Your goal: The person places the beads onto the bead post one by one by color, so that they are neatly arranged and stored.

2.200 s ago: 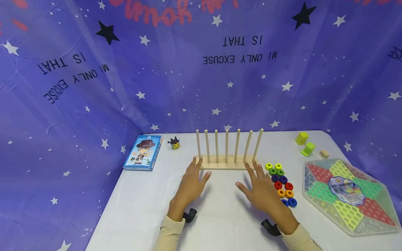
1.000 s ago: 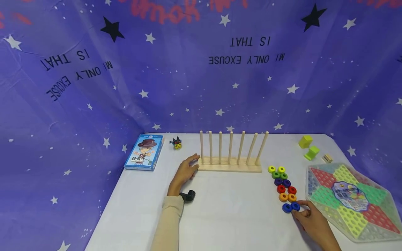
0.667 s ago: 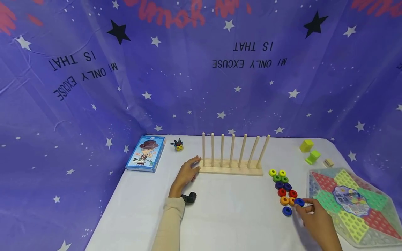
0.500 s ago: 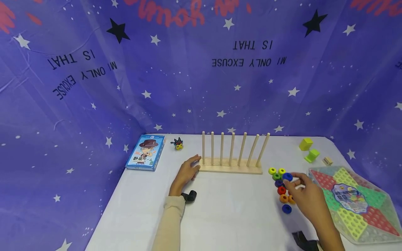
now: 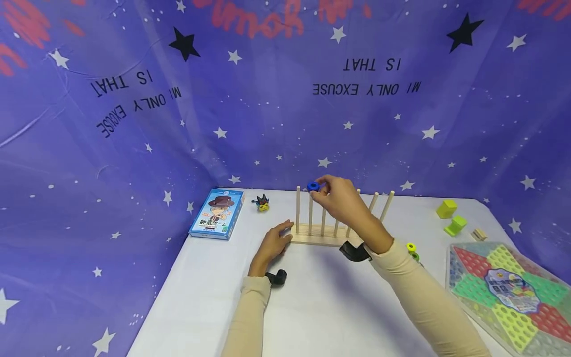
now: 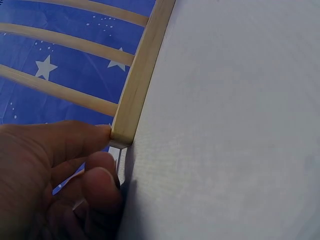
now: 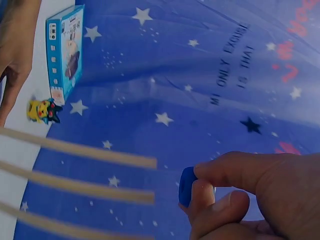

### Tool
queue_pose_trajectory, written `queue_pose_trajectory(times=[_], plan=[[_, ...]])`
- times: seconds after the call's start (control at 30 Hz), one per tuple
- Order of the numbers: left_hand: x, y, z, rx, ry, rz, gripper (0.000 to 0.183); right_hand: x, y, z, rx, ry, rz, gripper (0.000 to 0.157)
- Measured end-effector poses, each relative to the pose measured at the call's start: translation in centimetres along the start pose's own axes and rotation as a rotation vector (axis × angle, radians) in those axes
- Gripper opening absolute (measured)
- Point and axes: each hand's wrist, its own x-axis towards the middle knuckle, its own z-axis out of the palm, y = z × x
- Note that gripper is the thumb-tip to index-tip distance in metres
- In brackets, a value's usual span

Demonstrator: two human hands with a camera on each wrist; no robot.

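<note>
My right hand [image 5: 343, 199] pinches a small blue ring [image 5: 313, 187] between thumb and fingertips, at the top of the second peg from the left in the head view. In the right wrist view the blue ring [image 7: 187, 187] is beyond the tips of the wooden pegs [image 7: 120, 194], with a gap between. The pegs stand upright on a wooden base [image 5: 308, 239]. At the base's left end rests my left hand [image 5: 273, 244]. One fingertip touches the end of the base [image 6: 131, 107] in the left wrist view, the other fingers bent beside it.
Yellow and green rings [image 5: 411, 247] show past my right sleeve, which hides others. A Chinese checkers board [image 5: 504, 292] lies at right, with lime-green blocks [image 5: 446, 209] and a small wooden piece [image 5: 479, 234] behind. Back left are a blue card-game box [image 5: 217, 214] and a small figurine [image 5: 262, 203].
My right hand went to the rings, picked up a blue one and carried it left to the pegs. My left hand moved to the base's left end and stayed there.
</note>
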Motion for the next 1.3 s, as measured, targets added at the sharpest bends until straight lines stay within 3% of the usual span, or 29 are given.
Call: queue_pose_trajectory(times=[0.3,0.53,0.7,0.83,1.07,1.2,1.3], plan=[[0.2,0.2,1.2,0.019,-0.004,0.032,0.045,2.7,-0.3,1.8,-0.03,-0.004,-0.005,0.037],[0.5,0.1,1.8,0.03,-0.009,0.02,0.045,3.0,0.2,2.2,-0.058,0.0,0.022,0.037],[0.4,0.1,2.4,0.008,-0.01,0.028,0.045,2.1,0.9,1.9,-0.038,-0.03,0.044,0.047],[0.1,-0.2,3.0,0.026,-0.035,0.027,0.045,-0.5,2.3,0.3,0.023,0.027,0.054,0.046],[-0.1,-0.5,2.5,-0.006,-0.035,0.011,0.047,-7.7,7.1,-3.8,0.062,0.201,0.101,0.043],[0.1,-0.3,1.2,-0.023,-0.01,0.003,0.047,-11.8,11.0,-4.7,0.064,0.299,0.219,0.048],[0.3,-0.2,0.4,-0.031,0.01,-0.001,0.047,-14.6,14.1,-4.6,0.076,0.309,0.322,0.051]])
